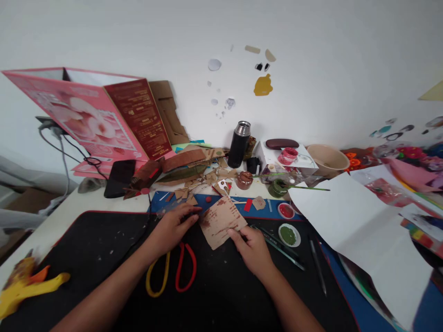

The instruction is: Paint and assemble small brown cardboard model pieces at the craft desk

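Observation:
A square piece of brown cardboard [223, 221], marked with reddish-brown paint, is tilted over the black mat. My right hand [254, 249] grips its lower right corner, thumb on top and fingers underneath. At its left edge, my left hand [176, 226] has its thumb and index finger stretched out with a gap between them; whether the fingertips touch the cardboard I cannot tell. Just below the left hand lie scissors with one yellow and one red handle [187, 267]; their blades are hidden. Several pens [282, 249] lie to the right of my right hand.
Behind the mat [86, 244] are cardboard scraps [183, 191], a black flask [239, 145] and paint jars [244, 180]. Lids of red paint [286, 210] and green paint [289, 235] sit at right, near a white sheet [360, 226]. A yellow glue gun [31, 286] lies at left, a phone [120, 179] behind.

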`<state>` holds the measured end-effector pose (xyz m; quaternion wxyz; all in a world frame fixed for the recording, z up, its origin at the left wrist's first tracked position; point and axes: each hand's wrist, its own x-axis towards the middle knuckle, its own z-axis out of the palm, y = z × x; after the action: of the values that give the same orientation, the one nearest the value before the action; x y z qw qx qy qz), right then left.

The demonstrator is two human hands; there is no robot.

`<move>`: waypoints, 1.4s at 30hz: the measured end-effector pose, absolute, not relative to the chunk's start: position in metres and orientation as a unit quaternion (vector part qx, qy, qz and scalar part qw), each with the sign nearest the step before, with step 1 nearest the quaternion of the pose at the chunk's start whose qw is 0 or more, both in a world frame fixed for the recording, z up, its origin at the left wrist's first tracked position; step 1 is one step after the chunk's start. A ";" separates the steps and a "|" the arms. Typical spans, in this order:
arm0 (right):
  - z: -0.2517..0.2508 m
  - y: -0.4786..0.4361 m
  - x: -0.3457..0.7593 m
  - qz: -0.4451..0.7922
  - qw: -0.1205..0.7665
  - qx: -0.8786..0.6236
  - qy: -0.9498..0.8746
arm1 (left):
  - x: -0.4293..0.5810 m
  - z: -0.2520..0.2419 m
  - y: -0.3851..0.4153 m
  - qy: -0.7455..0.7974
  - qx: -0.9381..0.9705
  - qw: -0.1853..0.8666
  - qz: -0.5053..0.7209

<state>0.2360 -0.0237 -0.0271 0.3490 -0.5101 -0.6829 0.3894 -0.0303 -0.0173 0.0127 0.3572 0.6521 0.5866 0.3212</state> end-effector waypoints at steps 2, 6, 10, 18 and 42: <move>-0.027 -0.024 0.236 0.384 0.348 -0.506 -0.690 | -0.027 0.013 -0.017 0.574 0.668 0.367 0.298; -0.028 -0.025 0.236 0.382 0.353 -0.511 -0.684 | -0.024 0.020 -0.017 0.590 0.656 0.388 0.266; -0.026 -0.025 0.236 0.396 0.346 -0.507 -0.683 | -0.029 0.026 -0.016 0.611 0.631 0.411 0.243; -0.020 -0.026 0.237 0.428 0.393 -0.508 -0.635 | -0.043 0.022 -0.017 0.616 0.661 0.375 0.207; -0.015 -0.028 0.237 0.370 0.409 -0.512 -0.659 | -0.017 0.009 -0.017 0.547 0.761 0.301 0.173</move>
<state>0.2374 -0.0278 -0.0151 0.4086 -0.5123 -0.6585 0.3700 -0.0166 -0.0166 0.0088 0.3010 0.7614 0.5475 0.1731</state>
